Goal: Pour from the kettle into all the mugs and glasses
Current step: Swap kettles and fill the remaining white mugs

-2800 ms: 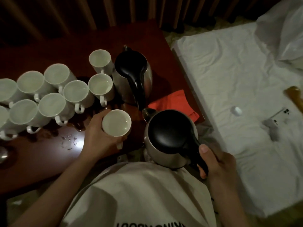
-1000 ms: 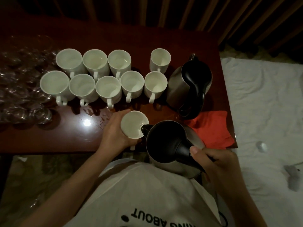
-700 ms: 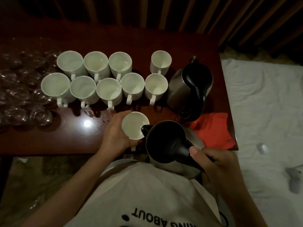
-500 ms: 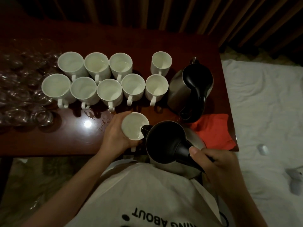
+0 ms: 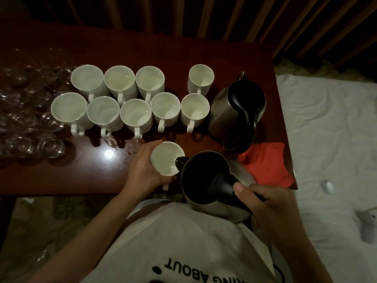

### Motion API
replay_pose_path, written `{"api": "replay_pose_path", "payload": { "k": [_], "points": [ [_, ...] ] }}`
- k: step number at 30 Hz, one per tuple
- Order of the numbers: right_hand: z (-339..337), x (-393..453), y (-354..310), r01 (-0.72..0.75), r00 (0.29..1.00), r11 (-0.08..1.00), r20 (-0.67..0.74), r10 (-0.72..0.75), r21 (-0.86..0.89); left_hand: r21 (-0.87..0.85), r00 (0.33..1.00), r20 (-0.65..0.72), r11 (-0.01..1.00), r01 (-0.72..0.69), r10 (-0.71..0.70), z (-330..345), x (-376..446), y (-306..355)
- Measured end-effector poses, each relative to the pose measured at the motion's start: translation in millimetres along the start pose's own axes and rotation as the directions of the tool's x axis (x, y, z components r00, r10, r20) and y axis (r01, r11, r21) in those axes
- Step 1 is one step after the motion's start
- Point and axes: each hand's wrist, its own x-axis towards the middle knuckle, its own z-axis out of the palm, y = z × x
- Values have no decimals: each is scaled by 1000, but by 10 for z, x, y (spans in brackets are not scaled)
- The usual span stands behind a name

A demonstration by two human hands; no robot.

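Note:
My right hand (image 5: 271,207) grips the black handle of a steel kettle (image 5: 206,178) tilted to the left, its spout over the rim of a white mug (image 5: 165,158). My left hand (image 5: 142,170) holds that mug by its side near the table's front edge. Several more white mugs (image 5: 134,113) stand in two rows behind, handles toward me. Several clear glasses (image 5: 26,123) crowd the table's left end, dim and hard to separate.
A second steel kettle (image 5: 238,111) with a black lid stands at the right of the dark wooden table (image 5: 61,174). A red cloth (image 5: 267,164) lies at the table's right front corner. A white bed sheet (image 5: 330,139) fills the right. Water drops glisten near the mugs.
Since 2.8 s ago the view swung left and the kettle tipped until its spout reached the held mug's rim. Over the last second both hands have barely moved.

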Motion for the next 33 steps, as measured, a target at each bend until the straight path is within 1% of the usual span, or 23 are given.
{"api": "replay_pose_path", "payload": {
  "k": [14,18,23,31,33],
  "points": [
    [-10,55,-18,34,999,999,4,-34,-21,-24,1000,11,999,30,-29,29,41,-18],
    [-8,70,-24,10,1000,1000,17,-10,-13,-12,1000,8,1000,20,-20,36,50,-29],
    [-19,84,-37,21,999,999,25,-21,-26,-14,1000,10,1000,19,-19,34,63,-34],
    [-29,128,-29,12,999,1000,29,-12,3,-27,1000,6,999,30,-30,41,90,-15],
    [-30,145,-3,-3,999,999,33,1,44,-40,999,6,998,38,-38,44,96,6]
  ]
}}
